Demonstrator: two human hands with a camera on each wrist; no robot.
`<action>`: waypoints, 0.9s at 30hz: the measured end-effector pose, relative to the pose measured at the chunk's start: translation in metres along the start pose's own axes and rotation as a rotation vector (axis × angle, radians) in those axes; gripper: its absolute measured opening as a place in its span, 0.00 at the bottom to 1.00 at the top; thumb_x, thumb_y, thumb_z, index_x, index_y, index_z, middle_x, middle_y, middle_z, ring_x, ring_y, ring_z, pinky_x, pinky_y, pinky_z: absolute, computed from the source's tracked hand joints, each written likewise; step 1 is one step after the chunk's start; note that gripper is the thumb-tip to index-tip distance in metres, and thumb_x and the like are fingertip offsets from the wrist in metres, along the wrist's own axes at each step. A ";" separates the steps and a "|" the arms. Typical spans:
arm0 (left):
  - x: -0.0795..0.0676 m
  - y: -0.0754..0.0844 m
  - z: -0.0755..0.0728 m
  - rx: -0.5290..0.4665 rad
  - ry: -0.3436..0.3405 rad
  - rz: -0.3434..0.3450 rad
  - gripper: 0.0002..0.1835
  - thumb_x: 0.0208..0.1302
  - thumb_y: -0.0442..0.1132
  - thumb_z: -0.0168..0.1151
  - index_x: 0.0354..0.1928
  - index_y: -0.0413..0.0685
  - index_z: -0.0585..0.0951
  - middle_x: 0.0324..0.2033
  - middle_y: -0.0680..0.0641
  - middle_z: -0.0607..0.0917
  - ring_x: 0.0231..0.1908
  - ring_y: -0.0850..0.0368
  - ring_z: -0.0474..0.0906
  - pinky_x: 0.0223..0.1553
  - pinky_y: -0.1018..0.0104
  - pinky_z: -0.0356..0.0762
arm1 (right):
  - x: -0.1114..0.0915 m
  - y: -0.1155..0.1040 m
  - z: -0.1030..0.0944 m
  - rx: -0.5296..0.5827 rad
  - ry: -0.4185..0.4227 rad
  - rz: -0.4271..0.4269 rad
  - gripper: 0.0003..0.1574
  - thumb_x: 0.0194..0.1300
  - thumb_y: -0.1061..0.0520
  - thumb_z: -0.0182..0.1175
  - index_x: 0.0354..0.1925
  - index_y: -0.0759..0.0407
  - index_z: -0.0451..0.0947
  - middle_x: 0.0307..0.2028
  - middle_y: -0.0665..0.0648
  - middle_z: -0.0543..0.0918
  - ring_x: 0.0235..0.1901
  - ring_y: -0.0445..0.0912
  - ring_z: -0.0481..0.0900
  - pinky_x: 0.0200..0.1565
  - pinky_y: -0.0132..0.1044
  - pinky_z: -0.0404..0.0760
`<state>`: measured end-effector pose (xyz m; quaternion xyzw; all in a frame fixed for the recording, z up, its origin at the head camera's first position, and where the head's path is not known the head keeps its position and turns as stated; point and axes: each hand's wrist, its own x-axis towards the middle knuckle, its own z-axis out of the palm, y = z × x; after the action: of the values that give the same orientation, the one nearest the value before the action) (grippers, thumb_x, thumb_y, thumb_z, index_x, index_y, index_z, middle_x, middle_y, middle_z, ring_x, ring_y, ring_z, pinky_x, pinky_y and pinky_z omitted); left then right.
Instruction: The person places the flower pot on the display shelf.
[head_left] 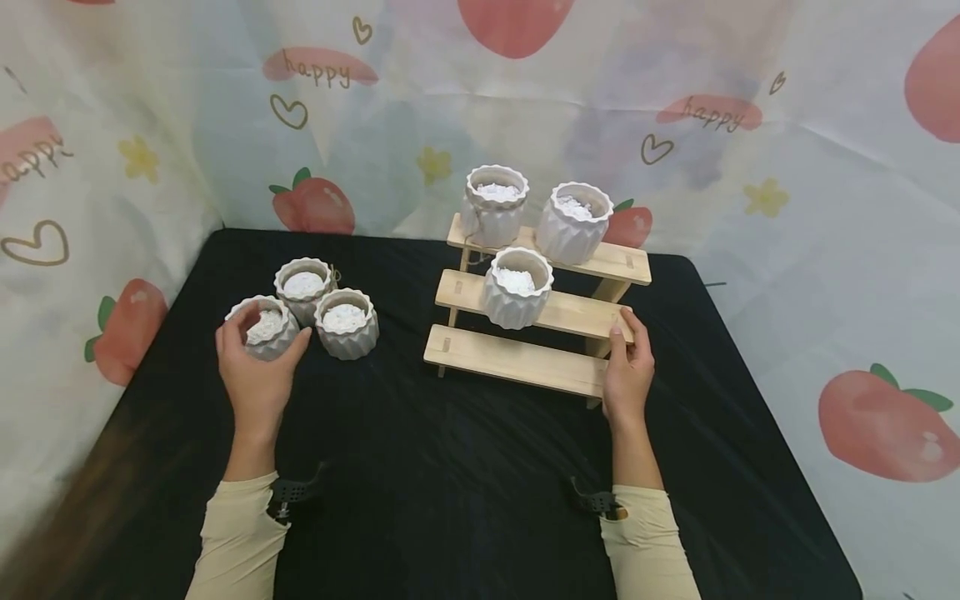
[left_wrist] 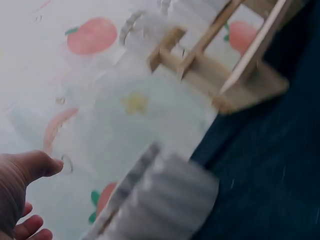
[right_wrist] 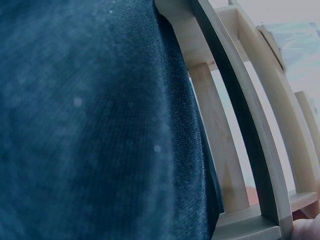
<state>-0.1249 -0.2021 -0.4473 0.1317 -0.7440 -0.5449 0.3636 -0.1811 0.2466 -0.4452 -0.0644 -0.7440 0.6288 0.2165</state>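
I'm reaching both forearms forward over the black cloth (head_left: 450, 500), wrists well apart. My left hand (head_left: 258, 379) is arching over the left pot (head_left: 279, 342), thumb out to its right and fingers along its left side; the grip is loose and spread, and I can't tell whether the thumb is touching. That pot is standing upright between thumb and fingers, with the back pot (head_left: 303, 287) and the near pot (head_left: 347, 333) standing just beyond and beside it. My right hand (head_left: 628, 375) is pinching the right end of the stand (head_left: 517, 360) at its middle step. Three more pots are sitting there: two on top, one on the middle step.

My palm is hiding part of the left pot's near side. The left wrist view is blurring, and the right one is showing only a fingertip (right_wrist: 306, 229) at its edge.
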 end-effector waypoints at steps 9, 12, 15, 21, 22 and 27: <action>0.010 -0.022 -0.033 0.114 0.005 -0.165 0.43 0.58 0.38 0.78 0.73 0.41 0.66 0.67 0.42 0.68 0.68 0.52 0.63 0.70 0.63 0.56 | 0.011 0.031 -0.003 -0.016 -0.004 -0.018 0.27 0.82 0.50 0.52 0.74 0.50 0.70 0.76 0.46 0.65 0.70 0.45 0.66 0.67 0.43 0.66; 0.013 -0.028 -0.037 0.111 -0.033 -0.215 0.45 0.59 0.40 0.78 0.75 0.43 0.64 0.69 0.43 0.66 0.70 0.52 0.61 0.71 0.65 0.53 | 0.009 0.031 -0.004 -0.018 0.007 -0.017 0.27 0.82 0.50 0.52 0.74 0.50 0.71 0.75 0.46 0.65 0.69 0.46 0.67 0.65 0.43 0.68; 0.013 -0.037 -0.042 0.134 -0.070 -0.241 0.48 0.58 0.41 0.79 0.76 0.44 0.62 0.71 0.43 0.65 0.72 0.52 0.59 0.72 0.63 0.53 | 0.006 0.023 -0.002 -0.016 0.001 -0.014 0.27 0.82 0.52 0.52 0.74 0.53 0.71 0.75 0.47 0.66 0.69 0.46 0.67 0.65 0.42 0.68; 0.017 -0.049 -0.042 0.168 -0.143 -0.280 0.52 0.58 0.43 0.79 0.79 0.46 0.57 0.74 0.43 0.61 0.75 0.52 0.55 0.74 0.59 0.53 | -0.005 -0.005 0.001 -0.003 -0.026 -0.025 0.27 0.82 0.58 0.49 0.74 0.62 0.68 0.76 0.54 0.64 0.72 0.50 0.65 0.68 0.44 0.66; 0.018 -0.051 -0.040 0.171 -0.154 -0.278 0.53 0.58 0.43 0.79 0.79 0.46 0.57 0.74 0.43 0.61 0.75 0.52 0.55 0.74 0.58 0.53 | -0.006 -0.007 0.001 -0.001 -0.027 -0.026 0.27 0.82 0.58 0.49 0.74 0.62 0.68 0.76 0.55 0.64 0.72 0.50 0.65 0.67 0.43 0.66; 0.025 -0.057 -0.032 0.174 -0.174 -0.232 0.55 0.55 0.42 0.81 0.79 0.43 0.57 0.71 0.39 0.62 0.72 0.48 0.60 0.72 0.56 0.57 | -0.006 -0.007 0.001 0.011 -0.016 -0.023 0.27 0.82 0.58 0.48 0.74 0.61 0.68 0.76 0.57 0.64 0.72 0.50 0.65 0.68 0.41 0.64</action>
<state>-0.1318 -0.2612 -0.4848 0.2000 -0.7968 -0.5263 0.2194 -0.1748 0.2422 -0.4399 -0.0497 -0.7429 0.6310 0.2178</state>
